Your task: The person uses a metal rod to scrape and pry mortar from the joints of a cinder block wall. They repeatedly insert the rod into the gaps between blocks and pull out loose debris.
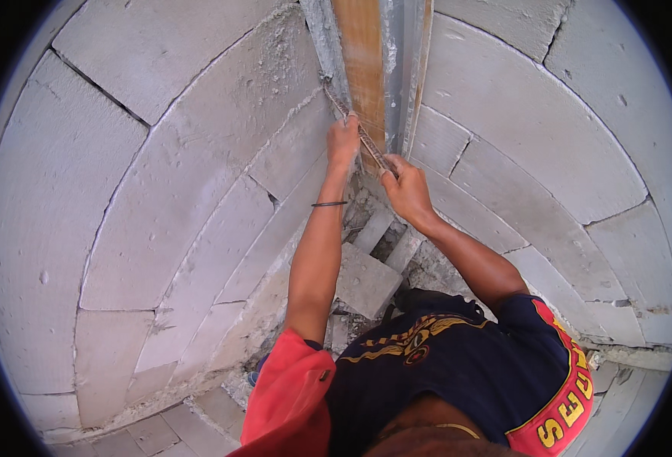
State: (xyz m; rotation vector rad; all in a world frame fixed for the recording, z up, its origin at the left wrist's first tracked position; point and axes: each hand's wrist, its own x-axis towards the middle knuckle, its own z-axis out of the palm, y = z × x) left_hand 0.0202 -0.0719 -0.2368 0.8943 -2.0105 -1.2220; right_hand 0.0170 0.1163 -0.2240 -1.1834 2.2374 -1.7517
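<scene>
Both hands grip a ribbed steel bar point(371, 145), which slants from upper left to lower right across the wall corner. My left hand point(343, 142) is closed round its middle, and my right hand point(408, 190) is closed round its lower end. The bar's upper tip touches or lies very near the rough mortar edge point(324, 79) of the left wall, beside the upright grey strip. Just behind the bar stands a brown wooden board point(360, 53) in the corner. My fingers hide parts of the bar.
Pale block walls rise at left point(191, 152) and right point(534, 129), with mortar joints between blocks. A grey upright channel point(406, 68) flanks the board. Below my arms lie broken block pieces point(368, 280) and rubble. A ledge point(633, 356) runs along the lower right.
</scene>
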